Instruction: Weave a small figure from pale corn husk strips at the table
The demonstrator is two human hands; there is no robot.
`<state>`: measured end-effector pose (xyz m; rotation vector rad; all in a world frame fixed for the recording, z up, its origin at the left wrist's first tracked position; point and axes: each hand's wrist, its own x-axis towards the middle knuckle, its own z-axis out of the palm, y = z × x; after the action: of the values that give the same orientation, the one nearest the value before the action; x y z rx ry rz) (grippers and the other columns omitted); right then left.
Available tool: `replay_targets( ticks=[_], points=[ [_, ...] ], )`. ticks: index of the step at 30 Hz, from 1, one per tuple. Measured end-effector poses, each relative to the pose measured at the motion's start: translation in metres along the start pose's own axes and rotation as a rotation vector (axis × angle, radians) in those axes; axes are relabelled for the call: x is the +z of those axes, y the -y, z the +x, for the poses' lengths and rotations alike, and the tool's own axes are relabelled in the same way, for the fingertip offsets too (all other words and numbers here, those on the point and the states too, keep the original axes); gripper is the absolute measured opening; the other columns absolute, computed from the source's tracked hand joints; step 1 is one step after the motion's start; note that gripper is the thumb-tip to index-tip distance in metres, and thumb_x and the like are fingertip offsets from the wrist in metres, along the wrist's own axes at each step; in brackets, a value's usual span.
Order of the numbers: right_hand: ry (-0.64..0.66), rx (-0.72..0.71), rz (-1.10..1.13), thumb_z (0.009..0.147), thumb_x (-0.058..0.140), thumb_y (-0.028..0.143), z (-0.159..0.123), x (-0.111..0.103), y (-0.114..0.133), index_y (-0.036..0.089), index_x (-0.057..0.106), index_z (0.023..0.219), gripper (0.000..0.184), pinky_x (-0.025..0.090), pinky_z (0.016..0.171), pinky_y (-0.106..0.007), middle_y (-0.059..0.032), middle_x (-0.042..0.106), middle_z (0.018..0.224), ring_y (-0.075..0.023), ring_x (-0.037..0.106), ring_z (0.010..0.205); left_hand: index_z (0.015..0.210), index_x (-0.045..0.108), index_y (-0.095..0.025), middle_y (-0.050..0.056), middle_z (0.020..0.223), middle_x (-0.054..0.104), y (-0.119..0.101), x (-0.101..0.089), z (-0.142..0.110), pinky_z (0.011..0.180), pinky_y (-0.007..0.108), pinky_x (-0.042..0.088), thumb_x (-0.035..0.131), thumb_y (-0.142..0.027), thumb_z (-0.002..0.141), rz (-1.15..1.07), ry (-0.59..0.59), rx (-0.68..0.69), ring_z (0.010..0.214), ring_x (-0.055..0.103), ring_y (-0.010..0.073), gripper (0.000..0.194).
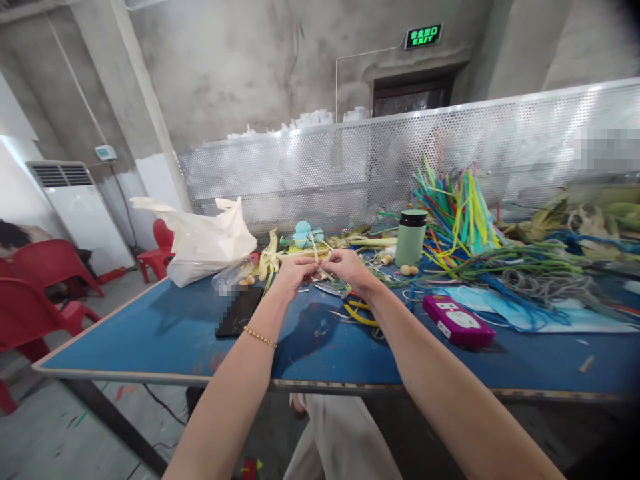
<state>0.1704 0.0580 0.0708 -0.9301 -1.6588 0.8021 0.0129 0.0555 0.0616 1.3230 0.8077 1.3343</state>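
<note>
Above the blue table [200, 347], my left hand [296, 275] and my right hand [349, 268] meet with fingertips pinched together. Between them are thin pale strips [315, 248] that look like plant fibre, their ends sticking up; the exact grip is partly hidden by the fingers. Just below my right hand lie yellow-handled pliers [361, 315] or a similar tool. Behind the hands, pale yellow-green husks [270, 257] and stalks are strewn near a light-blue object [306, 233].
A white plastic bag [213, 233] and a black tablet-like slab [240, 313] sit left. Rightward are a green canister [411, 240], a purple box [457, 321], blue face masks [530, 313], coloured strips [465, 213] and tangled cords [535, 270]. A perforated metal panel [280, 177] stands behind.
</note>
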Motion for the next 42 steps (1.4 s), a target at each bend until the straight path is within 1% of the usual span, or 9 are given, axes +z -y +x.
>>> replay_targets(
  ticks=[5, 15, 20, 25, 28, 32, 35, 38, 42],
  points=[
    [-0.034, 0.026, -0.006, 0.058, 0.06, 0.028, 0.003, 0.003, -0.006, 0.017, 0.054, 0.054, 0.013, 0.03, 0.049, -0.022, 0.004, 0.051, 0.047, -0.0084, 0.041, 0.048, 0.072, 0.075, -0.01, 0.007, 0.055, 0.067, -0.003, 0.003, -0.002, 0.052, 0.024, 0.036, 0.077, -0.019, 0.057, 0.008, -0.01, -0.021, 0.051, 0.058, 0.0134, 0.018],
    [-0.077, -0.004, -0.107, 0.061, 0.059, 0.023, 0.004, 0.004, -0.007, 0.017, 0.056, 0.053, 0.01, 0.036, 0.052, -0.023, 0.0015, 0.056, 0.049, -0.0107, 0.048, 0.052, 0.072, 0.074, -0.009, 0.006, 0.055, 0.067, -0.004, 0.004, -0.002, 0.053, 0.024, 0.038, 0.073, -0.013, 0.061, 0.026, -0.018, -0.033, 0.052, 0.06, 0.0137, 0.012],
    [-0.098, -0.004, -0.135, 0.061, 0.058, 0.022, 0.004, 0.007, -0.009, 0.018, 0.054, 0.053, 0.01, 0.037, 0.051, -0.022, 0.0008, 0.058, 0.051, -0.0113, 0.05, 0.052, 0.074, 0.074, -0.009, 0.006, 0.056, 0.067, -0.003, 0.003, -0.002, 0.055, 0.024, 0.039, 0.074, -0.016, 0.062, 0.053, -0.009, -0.01, 0.053, 0.059, 0.0136, 0.014],
    [-0.13, -0.01, -0.167, 0.061, 0.057, 0.023, 0.005, 0.007, -0.011, 0.018, 0.053, 0.052, 0.01, 0.036, 0.05, -0.022, 0.0003, 0.058, 0.051, -0.0118, 0.051, 0.053, 0.073, 0.075, -0.009, 0.007, 0.059, 0.068, -0.001, 0.002, -0.002, 0.057, 0.025, 0.04, 0.077, -0.022, 0.063, 0.075, 0.032, 0.014, 0.055, 0.057, 0.0124, 0.016],
    [-0.128, 0.0, -0.168, 0.061, 0.057, 0.023, 0.006, 0.007, -0.012, 0.018, 0.054, 0.052, 0.011, 0.036, 0.05, -0.022, 0.0005, 0.057, 0.05, -0.0115, 0.05, 0.052, 0.078, 0.077, -0.009, 0.006, 0.062, 0.069, 0.0, 0.001, -0.003, 0.059, 0.024, 0.04, 0.078, -0.02, 0.06, 0.091, 0.054, 0.033, 0.057, 0.057, 0.0113, 0.021],
    [-0.123, 0.0, -0.153, 0.06, 0.059, 0.024, 0.006, 0.008, -0.012, 0.018, 0.054, 0.052, 0.012, 0.034, 0.049, -0.022, 0.0011, 0.055, 0.048, -0.0107, 0.048, 0.05, 0.077, 0.077, -0.008, 0.006, 0.058, 0.067, -0.001, 0.001, -0.003, 0.056, 0.023, 0.038, 0.074, -0.017, 0.06, 0.125, 0.032, 0.042, 0.053, 0.053, 0.0103, 0.019],
    [-0.092, 0.001, -0.048, 0.061, 0.063, 0.027, 0.004, 0.008, -0.01, 0.017, 0.054, 0.054, 0.015, 0.034, 0.048, -0.022, 0.0017, 0.055, 0.048, -0.0099, 0.046, 0.049, 0.074, 0.076, -0.009, 0.005, 0.055, 0.065, -0.003, 0.002, -0.003, 0.055, 0.023, 0.039, 0.072, -0.015, 0.058, 0.094, -0.011, 0.029, 0.052, 0.053, 0.0108, 0.018],
    [0.0, 0.011, 0.092, 0.061, 0.067, 0.029, 0.001, 0.006, -0.006, 0.016, 0.059, 0.058, 0.016, 0.034, 0.048, -0.022, 0.0023, 0.056, 0.049, -0.009, 0.046, 0.048, 0.071, 0.076, -0.009, 0.004, 0.052, 0.064, -0.005, 0.003, -0.003, 0.053, 0.024, 0.04, 0.071, -0.014, 0.056, 0.07, -0.066, 0.033, 0.05, 0.052, 0.0106, 0.016],
    [0.07, 0.054, 0.096, 0.063, 0.069, 0.027, -0.001, 0.002, -0.001, 0.013, 0.066, 0.062, 0.014, 0.037, 0.049, -0.022, 0.0001, 0.061, 0.052, -0.0098, 0.05, 0.049, 0.07, 0.076, -0.009, 0.003, 0.053, 0.063, -0.006, 0.002, -0.002, 0.052, 0.022, 0.039, 0.07, -0.013, 0.055, 0.067, -0.113, 0.056, 0.049, 0.051, 0.0091, 0.017]
  ],
)
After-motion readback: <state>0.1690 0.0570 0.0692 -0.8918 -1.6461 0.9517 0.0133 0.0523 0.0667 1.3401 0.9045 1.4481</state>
